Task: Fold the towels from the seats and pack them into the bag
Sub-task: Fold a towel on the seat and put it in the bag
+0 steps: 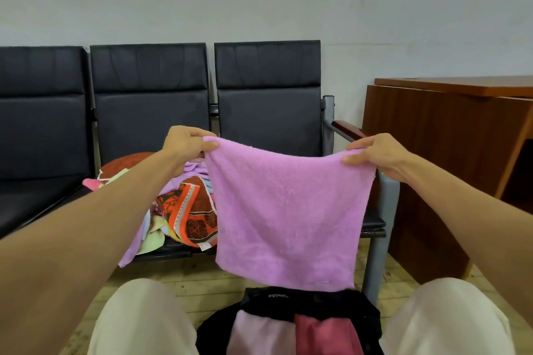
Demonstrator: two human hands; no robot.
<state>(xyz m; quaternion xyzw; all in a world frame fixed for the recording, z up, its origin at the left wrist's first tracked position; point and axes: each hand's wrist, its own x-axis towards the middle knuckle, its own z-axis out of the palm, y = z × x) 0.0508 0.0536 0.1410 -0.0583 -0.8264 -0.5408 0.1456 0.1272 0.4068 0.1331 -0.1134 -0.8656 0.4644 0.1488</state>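
Note:
A lilac towel (288, 210) hangs flat in the air in front of the right-hand seat. My left hand (184, 144) pinches its upper left corner and my right hand (375, 154) pinches its upper right corner. On the middle seat lies a heap of towels (184, 210), red, orange patterned, pale green and lilac ones mixed. A black bag (288, 323) stands open on the floor between my knees, below the hanging towel. Inside it show a folded pale pink towel (259, 334) and a folded dark pink towel (326, 334).
A row of three black padded seats (268, 89) stands against the pale wall, with a grey metal armrest frame (383, 210) at its right end. A brown wooden desk (450, 147) is close on the right. The floor is light wooden parquet.

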